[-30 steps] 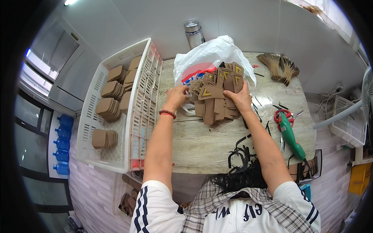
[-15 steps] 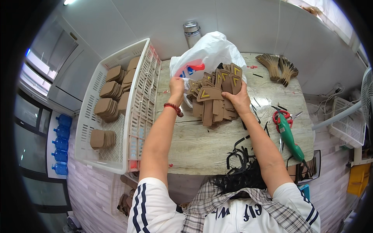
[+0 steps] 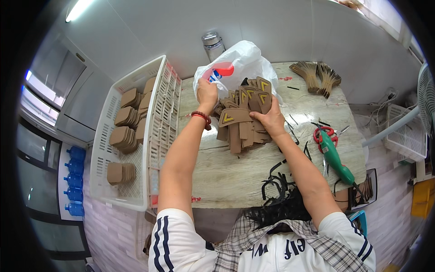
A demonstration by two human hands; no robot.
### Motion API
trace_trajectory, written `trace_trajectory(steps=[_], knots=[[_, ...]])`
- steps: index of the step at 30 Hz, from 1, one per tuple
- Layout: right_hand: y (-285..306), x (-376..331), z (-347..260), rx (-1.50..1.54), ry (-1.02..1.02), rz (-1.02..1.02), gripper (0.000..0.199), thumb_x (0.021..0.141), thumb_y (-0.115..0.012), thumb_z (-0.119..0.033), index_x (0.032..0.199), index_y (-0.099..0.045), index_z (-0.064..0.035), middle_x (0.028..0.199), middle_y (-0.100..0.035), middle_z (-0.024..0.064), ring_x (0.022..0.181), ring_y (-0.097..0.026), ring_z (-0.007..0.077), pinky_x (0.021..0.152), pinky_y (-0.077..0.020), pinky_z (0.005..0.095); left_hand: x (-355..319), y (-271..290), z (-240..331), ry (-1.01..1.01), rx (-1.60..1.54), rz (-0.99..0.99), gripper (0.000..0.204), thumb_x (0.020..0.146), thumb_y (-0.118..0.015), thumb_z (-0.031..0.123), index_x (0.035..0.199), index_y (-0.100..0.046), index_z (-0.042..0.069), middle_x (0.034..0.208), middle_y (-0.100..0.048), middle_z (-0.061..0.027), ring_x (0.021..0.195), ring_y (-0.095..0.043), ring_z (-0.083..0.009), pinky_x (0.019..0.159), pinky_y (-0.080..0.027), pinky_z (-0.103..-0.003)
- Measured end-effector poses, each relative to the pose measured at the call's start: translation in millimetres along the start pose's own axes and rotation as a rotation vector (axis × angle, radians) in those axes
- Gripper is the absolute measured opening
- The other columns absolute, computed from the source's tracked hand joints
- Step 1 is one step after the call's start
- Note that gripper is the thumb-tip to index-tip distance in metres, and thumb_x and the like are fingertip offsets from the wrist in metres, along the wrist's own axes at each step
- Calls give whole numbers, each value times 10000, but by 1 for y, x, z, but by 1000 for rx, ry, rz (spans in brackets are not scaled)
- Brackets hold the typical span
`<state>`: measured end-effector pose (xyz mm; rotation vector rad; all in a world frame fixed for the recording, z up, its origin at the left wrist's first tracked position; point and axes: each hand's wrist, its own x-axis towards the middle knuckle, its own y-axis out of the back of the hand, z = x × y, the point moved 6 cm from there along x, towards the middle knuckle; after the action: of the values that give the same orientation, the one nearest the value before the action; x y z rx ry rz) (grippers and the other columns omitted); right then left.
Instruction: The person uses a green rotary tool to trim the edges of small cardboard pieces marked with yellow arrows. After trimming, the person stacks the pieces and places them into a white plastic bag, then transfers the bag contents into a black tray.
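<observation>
Worktop (image 3: 235,177): pale wood-grain, things spread across it. White crate (image 3: 156,136) along its 9 o'clock edge, holding short stacks of brown pieces.

White bag (image 3: 247,61) at 12 o'clock on the worktop, mouth slack. Left hand (image 3: 207,93), fingers pinched shut on the bag's edge, lifting it.

Brown pile (image 3: 240,122) at centre, just below the bag: fanned strips with yellow chevrons, overlapping loosely. Right hand (image 3: 272,120) lies flat on its 3 o'clock side, fingers closed over the top pieces, pressing rather than enclosing.

Green cutter (image 3: 333,154) and red scissors (image 3: 322,134) at 3 o'clock, near the right forearm. Black offcuts (image 3: 276,181) at 5 o'clock.

Risks, judged:
- Pile is held from one side only; pushed toward the bag, the 9 o'clock pieces likely fan out and slide off.
- Bag is held at one point; the mouth may sag shut and pieces catch on the rim.
- Elbow swing could knock the cutter.
</observation>
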<state>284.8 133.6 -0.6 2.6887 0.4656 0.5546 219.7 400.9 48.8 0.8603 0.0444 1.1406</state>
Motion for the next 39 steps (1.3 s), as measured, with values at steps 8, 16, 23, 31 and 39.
trace_trajectory(steps=[8,16,23,31,39], knots=[[5,1,-1,-39,21,-17,942,595,-825,-382,1344,-339,-82,1213,-521,150,1095,-550,335,870,-469,413,-13,-4,92,-873,279,18,136,749,-520,96,800,-633,40,816,-646,-200,806,-637,-359,680,-494,-457],[5,2,3,-88,87,5,944,605,-821,-375,1362,-325,-106,1224,-509,144,1068,-560,334,848,-482,413,4,-39,98,-512,284,-486,278,750,-549,98,1017,-618,67,972,-652,-189,957,-606,-357,808,-465,-416],[2,-3,-5,-84,73,-5,937,614,-824,-357,1356,-322,-83,1235,-504,153,1094,-544,345,864,-480,412,5,-27,117,-676,604,-273,163,808,-491,103,929,-597,75,854,-667,-167,803,-648,-368,713,-490,-456],[-6,-3,-10,-168,176,-5,1006,622,-808,-393,1413,-235,-153,1137,-497,167,907,-609,395,745,-513,457,32,-30,113,-166,200,-346,503,805,-499,438,952,-674,-11,976,-653,-239,981,-598,-402,818,-466,-434],[-5,-2,-20,-239,210,-14,1012,626,-811,-382,1414,-233,-117,1141,-491,159,885,-619,379,722,-526,440,30,-16,138,-132,241,-320,541,860,-377,429,1000,-671,-4,1059,-624,-261,1033,-583,-412,891,-442,-455]])
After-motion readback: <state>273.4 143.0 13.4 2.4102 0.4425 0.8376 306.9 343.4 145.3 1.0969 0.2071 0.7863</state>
